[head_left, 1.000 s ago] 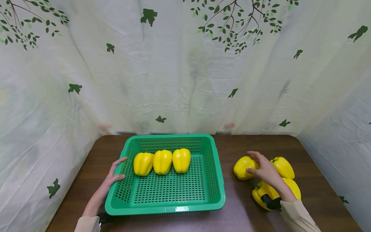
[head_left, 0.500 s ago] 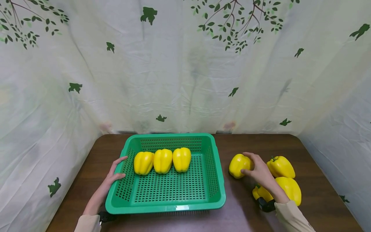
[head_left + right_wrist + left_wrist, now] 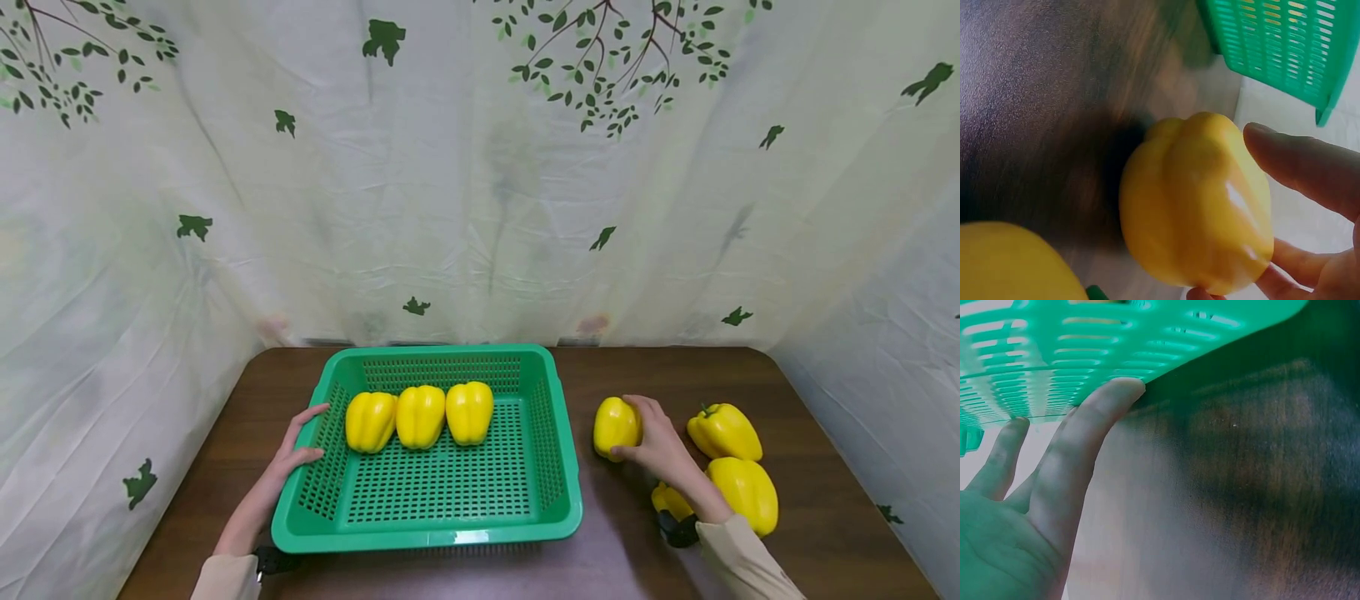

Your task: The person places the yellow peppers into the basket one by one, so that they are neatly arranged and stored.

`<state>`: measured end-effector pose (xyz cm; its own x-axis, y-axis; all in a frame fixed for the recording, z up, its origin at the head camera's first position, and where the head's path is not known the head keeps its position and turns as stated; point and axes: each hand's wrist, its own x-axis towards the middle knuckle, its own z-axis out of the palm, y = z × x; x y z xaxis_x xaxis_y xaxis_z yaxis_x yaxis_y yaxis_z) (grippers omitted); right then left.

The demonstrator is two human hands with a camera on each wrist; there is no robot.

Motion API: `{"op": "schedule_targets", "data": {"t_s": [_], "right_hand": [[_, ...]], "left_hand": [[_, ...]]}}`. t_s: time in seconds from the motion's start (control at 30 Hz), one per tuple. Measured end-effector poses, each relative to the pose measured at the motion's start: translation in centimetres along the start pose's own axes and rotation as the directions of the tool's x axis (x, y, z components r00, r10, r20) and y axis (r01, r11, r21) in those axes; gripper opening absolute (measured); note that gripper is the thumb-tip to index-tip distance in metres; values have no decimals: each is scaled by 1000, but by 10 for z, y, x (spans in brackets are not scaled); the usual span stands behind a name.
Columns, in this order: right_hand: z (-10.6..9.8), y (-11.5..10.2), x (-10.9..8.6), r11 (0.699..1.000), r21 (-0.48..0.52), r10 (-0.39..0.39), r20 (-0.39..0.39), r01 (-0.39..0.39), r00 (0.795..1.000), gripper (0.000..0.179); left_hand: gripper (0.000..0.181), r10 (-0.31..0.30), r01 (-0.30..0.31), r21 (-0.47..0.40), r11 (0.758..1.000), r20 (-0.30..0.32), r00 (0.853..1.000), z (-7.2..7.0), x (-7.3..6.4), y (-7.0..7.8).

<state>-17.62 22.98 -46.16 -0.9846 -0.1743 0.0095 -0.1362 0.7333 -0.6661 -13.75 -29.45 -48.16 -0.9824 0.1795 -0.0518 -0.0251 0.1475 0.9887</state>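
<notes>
My right grip (image 3: 656, 442) is curled round a pepper (image 3: 615, 427), lower right — pickup stage, I judge, wanting a lift toward the basket (image 3: 375, 543) — left grip (image 3: 288, 460) spread against its side.

Smooth glossy yellow peppers (image 3: 615, 427), green plastic basket (image 3: 375, 542), wood-grained table (image 3: 832, 525) (softly shiny), creased cloth backdrop (image 3: 465, 208)

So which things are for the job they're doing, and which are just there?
Seemingly for the job:
green plastic basket, touched by the left hand
three yellow bell peppers inside it
single yellow bell pepper, held by the right hand
probably the three loose bell peppers beyond that hand

Just there:
brown wooden table
leaf-print cloth behind
</notes>
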Motion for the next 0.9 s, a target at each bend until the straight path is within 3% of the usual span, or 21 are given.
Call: {"op": "schedule_targets", "data": {"t_s": [0.1,0.2,0.4,0.47,0.67,0.9], "right_hand": [[3,0,1,1000,2,-4,-3,4,1000,77],[6,1,2,1000,-4,-2,-3,2,1000,79],[9,6,4,1000,-23,-13,-19,12,1000,81],[9,7,4,1000,-23,-12,-28,11,1000,82],[7,6,2,1000,-8,-11,-42,11,999,82],[-5,-11,2,999,18,-43,-76,45,996,83]], "left_hand": [[58,-59,59,3,998,-10,998,0,-1,1],[58,-74,74,0,997,-11,997,0,-2,1],[58,34,-34,-19,999,7,999,0,-1,0],[57,44,-44,-29,999,12,999,1,-1,-1],[59,139,-136,-88,987,29,990,1,3,-5],[58,152,-150,-93,984,17,988,0,2,-7]]}}
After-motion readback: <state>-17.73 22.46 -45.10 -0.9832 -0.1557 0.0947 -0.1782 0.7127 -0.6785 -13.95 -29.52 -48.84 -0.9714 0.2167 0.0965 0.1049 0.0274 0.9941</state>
